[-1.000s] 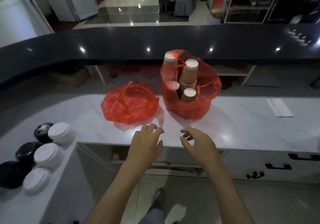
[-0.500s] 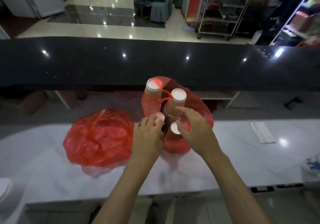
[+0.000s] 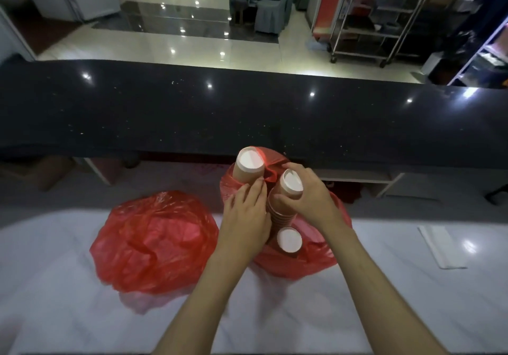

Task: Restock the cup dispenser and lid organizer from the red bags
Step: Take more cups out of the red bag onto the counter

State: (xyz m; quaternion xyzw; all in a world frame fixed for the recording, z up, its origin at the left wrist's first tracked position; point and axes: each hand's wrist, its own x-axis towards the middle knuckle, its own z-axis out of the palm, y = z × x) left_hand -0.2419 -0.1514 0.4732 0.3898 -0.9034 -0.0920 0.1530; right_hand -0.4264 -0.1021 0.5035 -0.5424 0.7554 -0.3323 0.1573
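Head view: both hands at an open red bag [image 3: 310,247] standing on the white marble counter [image 3: 384,294], three stacks of brown paper cups poking out of it. Right hand [image 3: 305,195] wrapped around the middle cup stack [image 3: 286,189], thumb and fingers curled on the top cup; left hand [image 3: 247,217] laid against the bag's near-left side with fingers fairly straight, fingertips at the base of the tall rear stack [image 3: 248,166], possibly touching the plastic only. Second red bag [image 3: 154,242], knotted shut, just left on the same counter; short stack [image 3: 288,240] low at the front.
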